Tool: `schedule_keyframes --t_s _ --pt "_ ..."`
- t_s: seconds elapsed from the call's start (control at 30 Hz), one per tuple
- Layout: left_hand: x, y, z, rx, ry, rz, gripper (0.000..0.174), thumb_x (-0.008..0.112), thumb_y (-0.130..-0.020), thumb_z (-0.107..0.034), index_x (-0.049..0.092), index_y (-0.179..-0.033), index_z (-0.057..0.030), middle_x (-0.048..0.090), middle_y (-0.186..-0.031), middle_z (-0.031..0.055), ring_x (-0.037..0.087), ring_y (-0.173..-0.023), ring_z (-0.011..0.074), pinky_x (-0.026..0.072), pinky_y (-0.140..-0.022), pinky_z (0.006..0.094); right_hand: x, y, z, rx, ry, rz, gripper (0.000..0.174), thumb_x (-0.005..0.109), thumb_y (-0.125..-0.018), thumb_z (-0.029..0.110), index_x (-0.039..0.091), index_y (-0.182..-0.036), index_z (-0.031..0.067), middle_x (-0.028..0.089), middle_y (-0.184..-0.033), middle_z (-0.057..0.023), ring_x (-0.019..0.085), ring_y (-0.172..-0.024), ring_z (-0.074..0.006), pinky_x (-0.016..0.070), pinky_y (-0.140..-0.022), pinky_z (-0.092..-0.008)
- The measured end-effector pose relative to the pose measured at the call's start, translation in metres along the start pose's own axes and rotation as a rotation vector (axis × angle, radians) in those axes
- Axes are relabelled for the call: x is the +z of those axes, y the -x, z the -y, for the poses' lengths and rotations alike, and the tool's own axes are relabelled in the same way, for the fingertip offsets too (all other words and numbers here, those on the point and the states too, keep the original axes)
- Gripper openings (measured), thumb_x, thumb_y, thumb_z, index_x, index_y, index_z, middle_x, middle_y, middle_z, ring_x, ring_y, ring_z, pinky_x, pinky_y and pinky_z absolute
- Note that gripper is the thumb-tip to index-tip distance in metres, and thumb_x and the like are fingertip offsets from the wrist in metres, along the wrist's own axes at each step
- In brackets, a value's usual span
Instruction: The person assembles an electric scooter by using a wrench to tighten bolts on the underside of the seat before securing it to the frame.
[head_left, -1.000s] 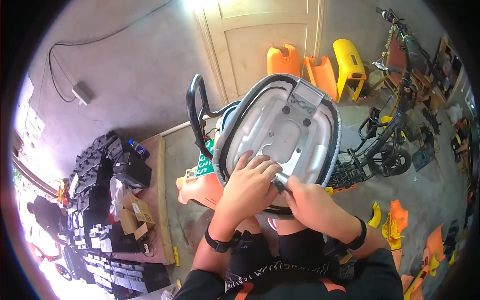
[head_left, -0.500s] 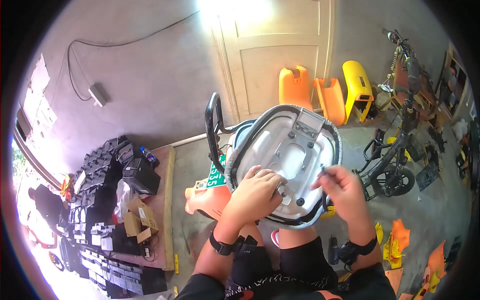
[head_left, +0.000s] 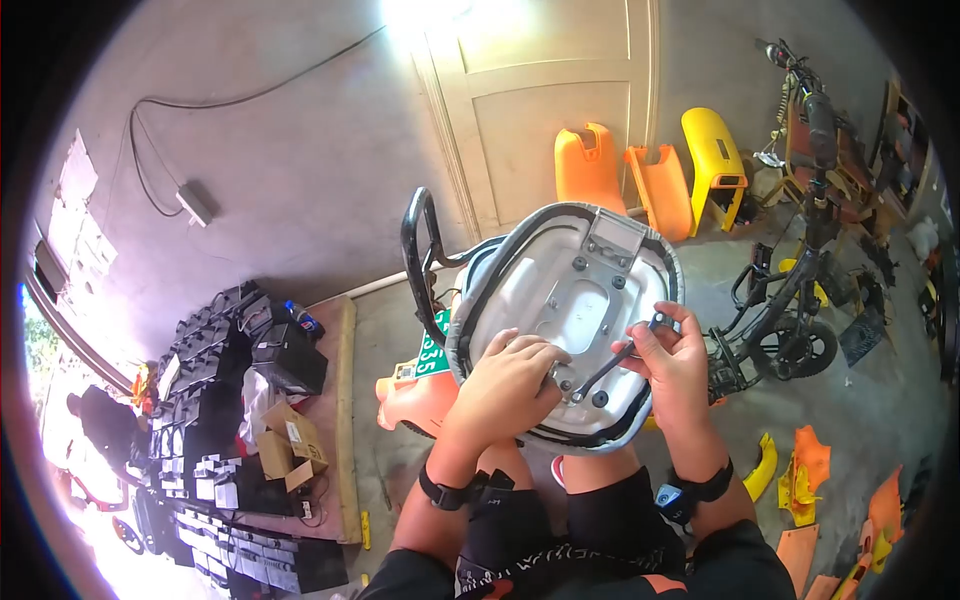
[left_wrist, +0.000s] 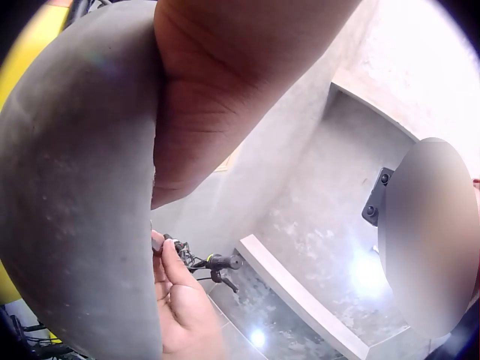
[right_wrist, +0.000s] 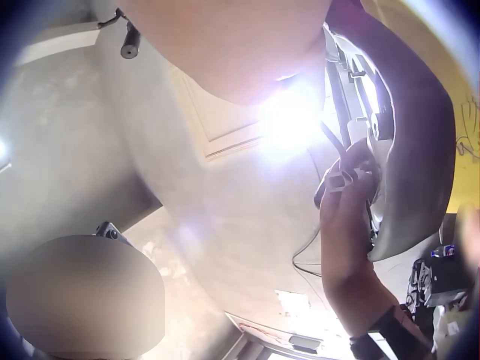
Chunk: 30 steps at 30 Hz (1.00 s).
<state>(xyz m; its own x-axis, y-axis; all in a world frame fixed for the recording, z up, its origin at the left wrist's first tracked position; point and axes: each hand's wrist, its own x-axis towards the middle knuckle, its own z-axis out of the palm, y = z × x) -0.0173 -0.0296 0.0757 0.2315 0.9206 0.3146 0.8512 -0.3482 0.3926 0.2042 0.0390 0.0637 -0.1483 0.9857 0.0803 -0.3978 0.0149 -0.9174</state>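
Observation:
An upturned seat (head_left: pixel 625 405) shows its pale underside with a metal plate (head_left: pixel 592 310). My left hand (head_left: pixel 505 390) rests over its lower left part, fingers curled at a small metal bracket (head_left: pixel 563 382). My right hand (head_left: pixel 675 365) pinches a dark slender tool (head_left: pixel 606 370) that slants down toward the bracket; whether its tip touches is unclear. The seat's grey outer side (left_wrist: pixel 75 195) fills the left of the left wrist view, with my right hand (left_wrist: pixel 187 311) beyond it. In the right wrist view, my left hand (right_wrist: pixel 349 225) is at the rim of the seat (right_wrist: pixel 424 142).
A black curved bar (head_left: pixel 415 240) and an orange scooter body (head_left: pixel 412 400) stand left of the seat. Dark battery-like blocks (head_left: pixel 215 350) and a cardboard box (head_left: pixel 290 445) lie farther left. Orange panels (head_left: pixel 587 165) lean by the door; a bare scooter frame (head_left: pixel 790 300) stands right.
My right hand has moved from beside my left fingers out to the right, and the tool now slants back toward the bracket. My left hand has stayed on the underside. The head view has shifted.

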Motion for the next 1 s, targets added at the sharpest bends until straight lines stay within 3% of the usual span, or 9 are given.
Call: schedule_keyframes --t_s 0.17,0.23,0.37,0.47,0.77,0.83,1.0 --pt "0.002 0.000 0.001 -0.009 -0.008 0.019 0.036 0.066 -0.085 -0.013 0.070 -0.121 -0.0093 0.071 -0.124 0.0121 0.062 -0.129 0.0276 0.0344 -0.123 0.0500 -0.002 0.002 -0.003 0.008 -0.105 -0.014 0.040 0.066 -0.102 0.003 0.041 -0.133 0.0026 0.069 -0.113 -0.0177 0.077 -0.099 -0.0296 0.0654 -0.087 -0.0392" --pt "0.002 0.000 0.001 -0.005 -0.007 0.014 0.036 0.066 -0.085 -0.013 0.070 -0.121 -0.0093 0.071 -0.124 0.0121 0.062 -0.129 0.0277 0.0344 -0.123 0.0499 -0.002 0.005 -0.002 -0.048 -0.108 0.046 0.032 0.059 -0.104 -0.001 0.038 -0.127 0.0058 0.067 -0.116 -0.0185 0.076 -0.104 -0.0314 0.0643 -0.093 -0.0417" --pt "0.001 0.000 0.000 -0.004 0.000 0.012 0.036 0.066 -0.085 -0.012 0.070 -0.121 -0.0095 0.071 -0.124 0.0122 0.062 -0.129 0.0279 0.0346 -0.123 0.0495 -0.003 0.010 -0.008 -0.084 -0.056 0.095 0.027 0.052 -0.104 -0.005 0.036 -0.122 0.0082 0.067 -0.117 -0.0182 0.076 -0.105 -0.0314 0.0632 -0.095 -0.0421" --pt "0.002 0.000 0.000 -0.003 -0.013 0.005 0.036 0.066 -0.086 -0.012 0.069 -0.122 -0.0099 0.071 -0.124 0.0122 0.062 -0.129 0.0280 0.0348 -0.123 0.0496 -0.002 0.011 -0.016 -0.219 -0.020 0.100 0.026 0.050 -0.105 -0.006 0.035 -0.121 0.0085 0.066 -0.118 -0.0175 0.076 -0.106 -0.0313 0.0630 -0.093 -0.0397" --pt "0.006 0.001 0.001 0.004 0.021 -0.050 0.041 0.067 -0.087 -0.011 0.067 -0.128 -0.0089 0.071 -0.122 0.0130 0.062 -0.128 0.0294 0.0349 -0.122 0.0512 -0.008 0.016 -0.025 -0.149 0.057 0.036 0.033 0.055 -0.103 -0.005 0.036 -0.127 0.0068 0.067 -0.118 -0.0152 0.076 -0.096 -0.0230 0.0606 -0.085 -0.0317" --pt "0.005 0.001 0.001 0.010 0.017 -0.038 0.043 0.067 -0.087 -0.011 0.066 -0.130 -0.0090 0.071 -0.123 0.0132 0.062 -0.128 0.0299 0.0347 -0.122 0.0513 -0.014 0.020 -0.030 -0.287 0.246 -0.002 0.036 0.062 -0.102 -0.002 0.043 -0.132 0.0027 0.071 -0.115 -0.0149 0.074 -0.092 -0.0182 0.0593 -0.080 -0.0283" --pt "0.001 0.002 0.001 0.032 0.014 -0.013 0.045 0.067 -0.087 -0.011 0.065 -0.131 -0.0090 0.070 -0.125 0.0135 0.061 -0.129 0.0303 0.0343 -0.122 0.0514 -0.027 0.039 -0.029 -0.341 0.434 -0.007 0.031 0.072 -0.098 0.002 0.059 -0.125 -0.0026 0.077 -0.108 -0.0126 0.073 -0.086 -0.0138 0.0583 -0.075 -0.0271"
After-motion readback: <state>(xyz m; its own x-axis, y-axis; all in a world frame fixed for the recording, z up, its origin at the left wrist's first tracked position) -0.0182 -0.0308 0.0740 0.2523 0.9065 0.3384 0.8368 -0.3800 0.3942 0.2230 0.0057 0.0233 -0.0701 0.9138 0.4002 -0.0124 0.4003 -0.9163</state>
